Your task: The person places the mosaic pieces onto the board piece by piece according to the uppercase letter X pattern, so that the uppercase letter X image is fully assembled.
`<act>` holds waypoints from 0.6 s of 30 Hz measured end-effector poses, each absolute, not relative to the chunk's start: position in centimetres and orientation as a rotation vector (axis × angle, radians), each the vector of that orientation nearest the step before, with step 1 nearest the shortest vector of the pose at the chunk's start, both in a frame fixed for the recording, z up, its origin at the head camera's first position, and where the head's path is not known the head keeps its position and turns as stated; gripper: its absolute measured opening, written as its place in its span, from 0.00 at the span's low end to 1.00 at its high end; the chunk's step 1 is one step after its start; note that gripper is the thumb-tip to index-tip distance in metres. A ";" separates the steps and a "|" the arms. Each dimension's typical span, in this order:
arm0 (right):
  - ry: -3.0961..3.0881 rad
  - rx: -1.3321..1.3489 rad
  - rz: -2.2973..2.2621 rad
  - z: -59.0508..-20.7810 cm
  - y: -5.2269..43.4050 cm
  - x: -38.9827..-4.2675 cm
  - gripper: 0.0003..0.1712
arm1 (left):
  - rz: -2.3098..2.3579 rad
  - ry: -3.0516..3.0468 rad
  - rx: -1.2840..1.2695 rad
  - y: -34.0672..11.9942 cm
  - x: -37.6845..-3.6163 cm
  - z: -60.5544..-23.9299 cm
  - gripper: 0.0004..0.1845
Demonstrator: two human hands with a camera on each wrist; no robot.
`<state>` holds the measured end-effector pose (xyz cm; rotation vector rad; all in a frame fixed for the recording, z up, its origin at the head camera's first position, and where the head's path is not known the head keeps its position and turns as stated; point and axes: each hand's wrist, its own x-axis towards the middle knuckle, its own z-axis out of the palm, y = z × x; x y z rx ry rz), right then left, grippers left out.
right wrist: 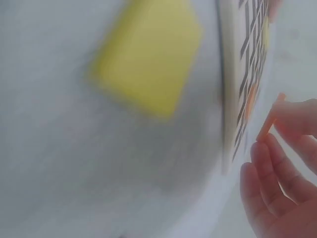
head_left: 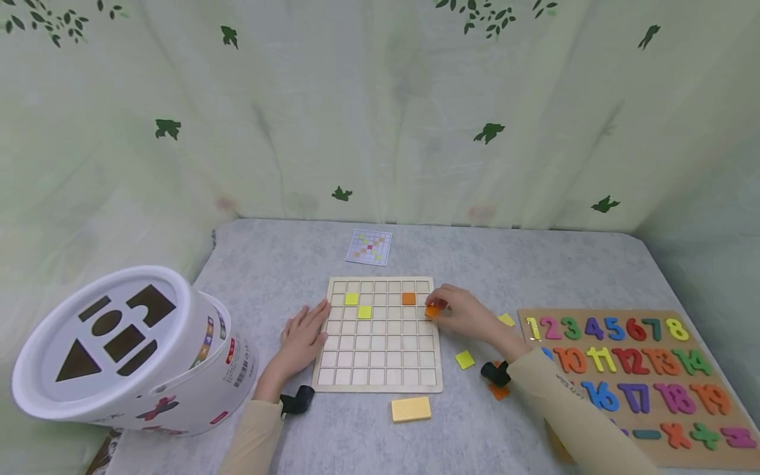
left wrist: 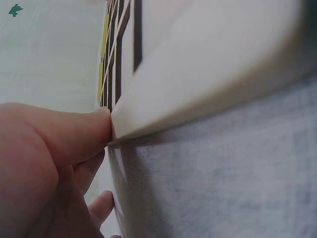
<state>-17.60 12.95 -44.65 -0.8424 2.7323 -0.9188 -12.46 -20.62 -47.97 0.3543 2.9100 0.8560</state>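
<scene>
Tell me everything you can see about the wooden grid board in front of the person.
The grid board is a pale, square, wood-looking tray divided into small square cells, lying flat on the grey table. Two yellow tiles sit in its upper left cells and an orange tile in the upper right. The left hand rests against its left edge, fingers straight. The right hand pinches another orange tile at its right edge.
</scene>
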 end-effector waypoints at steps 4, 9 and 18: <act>2.680 -0.919 -0.939 -44.6 10.9 -18.4 0.11 | 0.860 2.915 0.366 -20.7 -12.4 -48.1 0.29; 2.662 -0.946 -0.892 -44.8 8.5 -19.2 0.08 | 0.859 2.921 0.363 -20.7 -12.4 -48.1 0.29; 2.722 -0.987 -0.643 -45.5 5.9 -19.8 0.08 | 0.856 2.927 0.371 -20.8 -12.4 -48.1 0.29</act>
